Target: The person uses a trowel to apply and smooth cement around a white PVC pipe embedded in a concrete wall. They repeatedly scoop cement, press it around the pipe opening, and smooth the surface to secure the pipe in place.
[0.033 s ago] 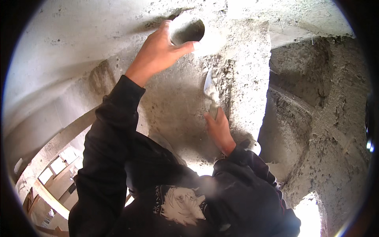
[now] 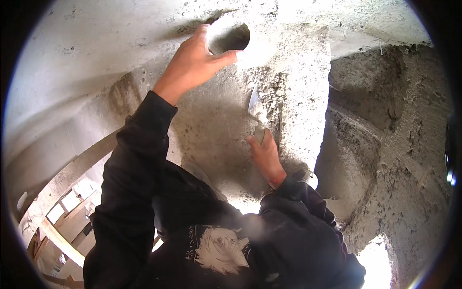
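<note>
Overhead, a person in a black sleeved top is working on a rough concrete surface point(image 2: 298, 96). Their left hand point(image 2: 195, 62) is reaching up, fingers curled around the rim of a round pipe opening point(image 2: 231, 37) set in the concrete. Their right hand point(image 2: 263, 154) is gripping the handle of a pointed trowel point(image 2: 256, 111), whose blade, apparently carrying wet mortar, is pressing against the crumbly patch below the opening. Mortar could be dropping onto them if the blade tilts, or loose concrete might break away under pressure.
</note>
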The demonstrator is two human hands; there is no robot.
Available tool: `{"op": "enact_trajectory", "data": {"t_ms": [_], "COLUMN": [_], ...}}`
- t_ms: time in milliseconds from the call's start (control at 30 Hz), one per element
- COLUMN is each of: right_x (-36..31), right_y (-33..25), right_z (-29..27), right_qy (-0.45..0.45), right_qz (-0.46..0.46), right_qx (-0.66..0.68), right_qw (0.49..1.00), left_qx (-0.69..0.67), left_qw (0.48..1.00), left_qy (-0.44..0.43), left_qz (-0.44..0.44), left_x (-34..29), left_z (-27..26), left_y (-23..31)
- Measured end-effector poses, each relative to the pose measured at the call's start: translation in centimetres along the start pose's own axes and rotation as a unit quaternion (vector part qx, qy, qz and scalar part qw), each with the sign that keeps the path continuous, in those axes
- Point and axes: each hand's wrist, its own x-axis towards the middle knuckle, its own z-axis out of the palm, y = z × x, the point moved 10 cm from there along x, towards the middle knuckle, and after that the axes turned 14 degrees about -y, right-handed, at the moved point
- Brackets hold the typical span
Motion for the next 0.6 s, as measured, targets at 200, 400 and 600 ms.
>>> {"op": "enact_trajectory", "data": {"t_ms": [200, 400, 600], "right_x": [-1.4, -0.3, 0.2], "right_y": [-5.9, -1.5, -2.0], "right_z": [-0.8, -1.2, -1.0], "right_qy": [0.049, -0.023, 0.0], "right_qz": [-0.189, 0.022, -0.009], "right_qx": [-0.329, -0.104, -0.134], "right_qw": [0.924, 0.994, 0.991], "left_qx": [-0.005, -0.039, -0.049], "left_qw": [1.0, 0.998, 0.997], "left_qy": [0.003, 0.004, -0.004], "left_qz": [-0.001, 0.047, 0.061], "left_x": [0.9, 0.4, 1.3], "left_z": [0.2, -0.6, -0.4], "left_y": [0.2, 0.2, 1.5]}}
